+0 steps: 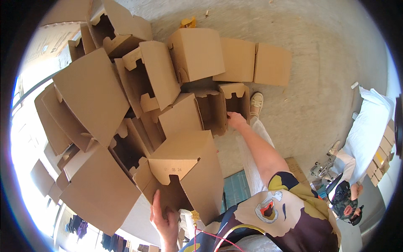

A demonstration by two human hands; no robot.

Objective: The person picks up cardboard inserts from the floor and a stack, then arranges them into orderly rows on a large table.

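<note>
My right hand (237,120) reaches out with its fingers curled round the near edge of a small open cardboard box (233,91) on the floor. Next to that box stands another open one (211,110). My left hand (165,222) is at the open end of a larger cardboard box (200,176) close in front of me. Its index finger stretches up along the flap (147,178), and the thumb stands apart from it. The other fingers are partly hidden. Both boxes are unfilled as far as their openings show.
Several open cardboard boxes (90,96) are piled at the left and far left. More boxes (238,59) stand in a row ahead. A blue-green flat package (236,189) lies by my leg. At the right, another person (346,197) is near a white-covered stack (367,122).
</note>
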